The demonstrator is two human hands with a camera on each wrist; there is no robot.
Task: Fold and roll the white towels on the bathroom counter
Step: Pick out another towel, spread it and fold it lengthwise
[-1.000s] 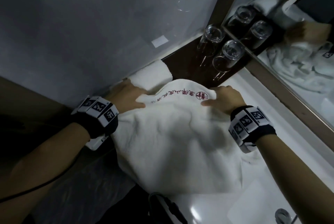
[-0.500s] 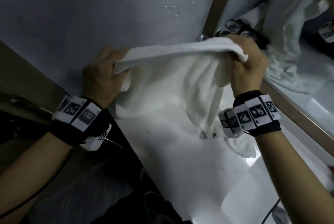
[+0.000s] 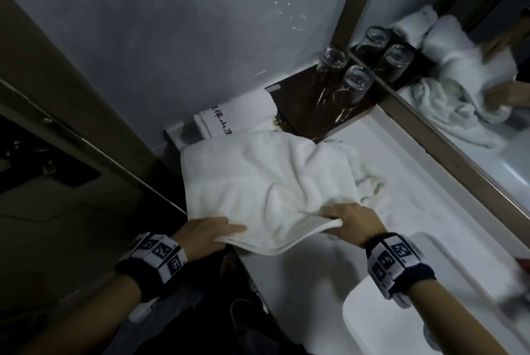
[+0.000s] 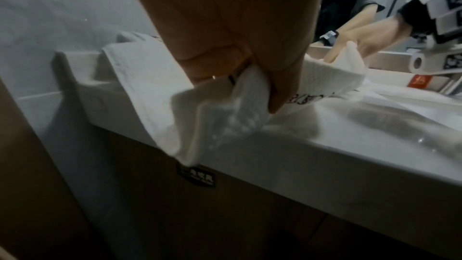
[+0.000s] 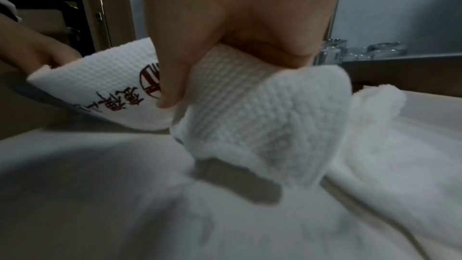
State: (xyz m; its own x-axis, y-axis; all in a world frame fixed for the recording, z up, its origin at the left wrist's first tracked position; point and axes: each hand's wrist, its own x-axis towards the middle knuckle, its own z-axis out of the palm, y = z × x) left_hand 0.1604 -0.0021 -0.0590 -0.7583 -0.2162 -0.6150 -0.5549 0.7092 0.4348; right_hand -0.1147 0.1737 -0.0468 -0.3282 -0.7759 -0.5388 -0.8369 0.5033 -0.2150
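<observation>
Towel (image 3: 258, 182) lies spread on the counter (image 3: 301, 283); I see my left hand (image 3: 205, 235) and right hand (image 3: 355, 221) pinching its near edge (fingers (image 5: 172, 78) clamped on both corners).

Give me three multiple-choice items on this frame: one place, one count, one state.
1. Where is the folded towel with dark lettering?
A. In the sink
B. Against the wall, beyond the towel being handled
C. On the floor

2. How many real drinking glasses stand on the dark tray, reflections aside?
A. Two
B. Four
C. One

3. How do the hands meet the towel?
A. Both pinch its near edge
B. Only the right touches it
C. Neither touches it

Key: B, the folded towel lies by the wall behind the towel; A, two glasses on the tray; A, left hand and right hand grip the hem.
</observation>
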